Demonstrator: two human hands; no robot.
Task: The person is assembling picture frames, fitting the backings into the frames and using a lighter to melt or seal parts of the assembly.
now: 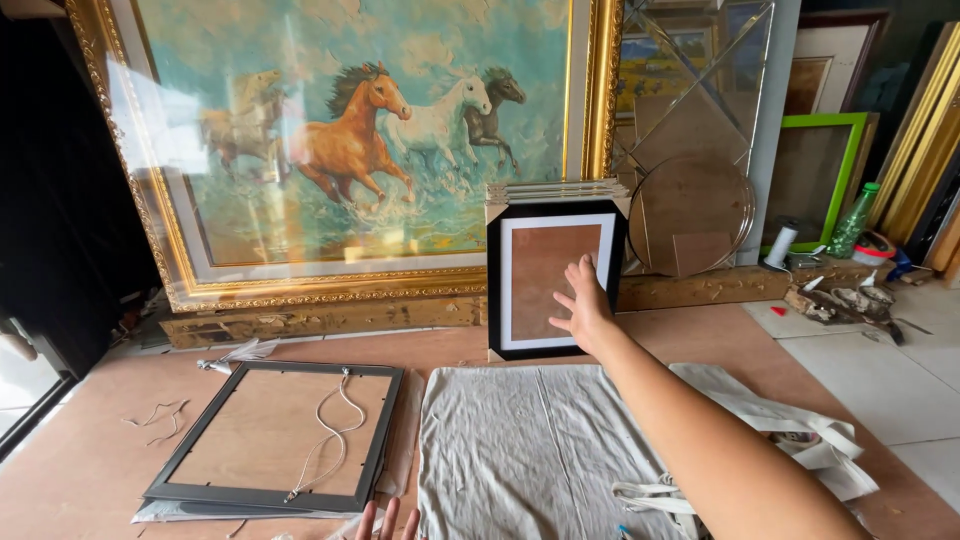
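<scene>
So the big horse painting [350, 150] in its gold frame is leaning at the back, taking up most of the view, and the brown floor [90, 450] is running under everything. A grey cloth [520, 450] is lying spread flat in the middle, with a dark frame [275, 435] lying face down just left of it, its hanging cord looping across the backing board. Right behind the cloth, a black frame [556, 280] with a white mat is standing upright at the front of a stack of similar ones, leaning back against the painting's edge. The right hand [582, 300] is reaching out over the cloth with fingers spread wide open, palm on or just at the black frame's lower right part, not gripping anything. A round board [690, 212] is propped just right of that stack. Way down at the bottom edge, only a few fingertips of the left hand [385, 520] are poking into view, looking spread and holding nothing, near the dark frame's corner.
</scene>
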